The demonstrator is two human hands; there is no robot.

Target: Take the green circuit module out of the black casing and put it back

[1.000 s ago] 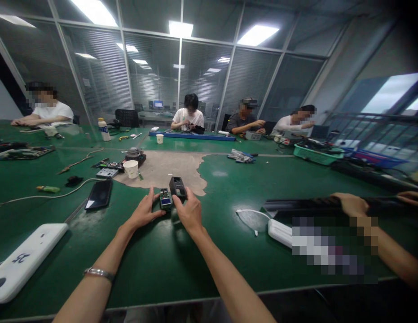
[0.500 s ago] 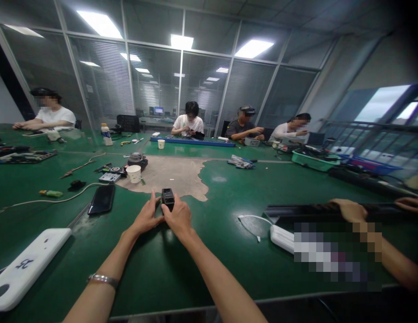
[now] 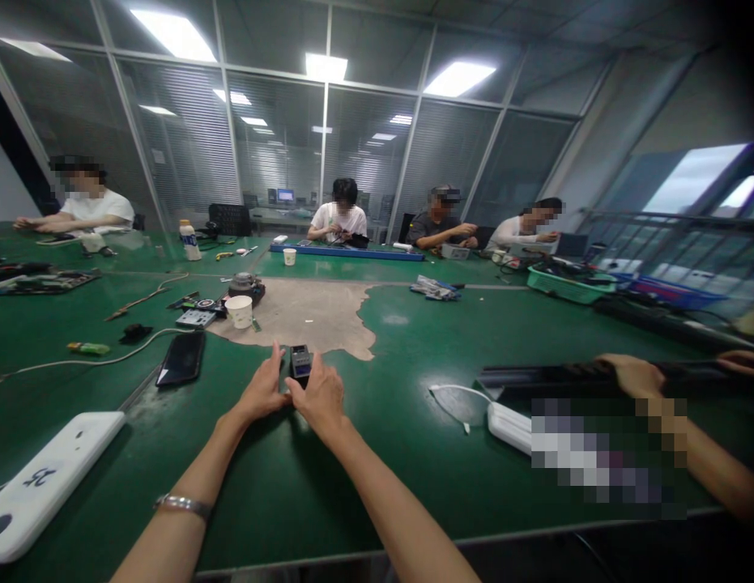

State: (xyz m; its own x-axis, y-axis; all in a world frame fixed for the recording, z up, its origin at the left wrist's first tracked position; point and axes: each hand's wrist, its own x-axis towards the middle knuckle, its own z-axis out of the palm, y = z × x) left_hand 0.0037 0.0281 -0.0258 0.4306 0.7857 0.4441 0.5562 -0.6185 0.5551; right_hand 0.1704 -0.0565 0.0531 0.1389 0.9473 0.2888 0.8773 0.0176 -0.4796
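Note:
A small black box-shaped device [image 3: 300, 363] with openings or keys on its upper face stands upright between my hands, over the green table [image 3: 401, 437]; I cannot tell exactly what it is. My right hand [image 3: 321, 398] is round its right side, the thumb across its lower front and the fingers along the edge. On the other side, my left hand [image 3: 262, 393] has its fingers stretched out and apart, a narrow gap from the device. Its thumb reaches toward the right thumb. The device's underside is hidden by the thumbs.
Left of my hands lie a black phone [image 3: 181, 359] and a white numbered case [image 3: 54, 486]. A paper cup [image 3: 239, 312] stands ahead on a bare brownish patch [image 3: 316, 308]. To the right, a co-worker's hand [image 3: 635, 376] rests on a long black bar [image 3: 547, 380], near a white power bank [image 3: 509, 427].
My right thumb has slid down the device's front, so more of its face shows. The device looks slightly turned. My left fingers stay beside it.

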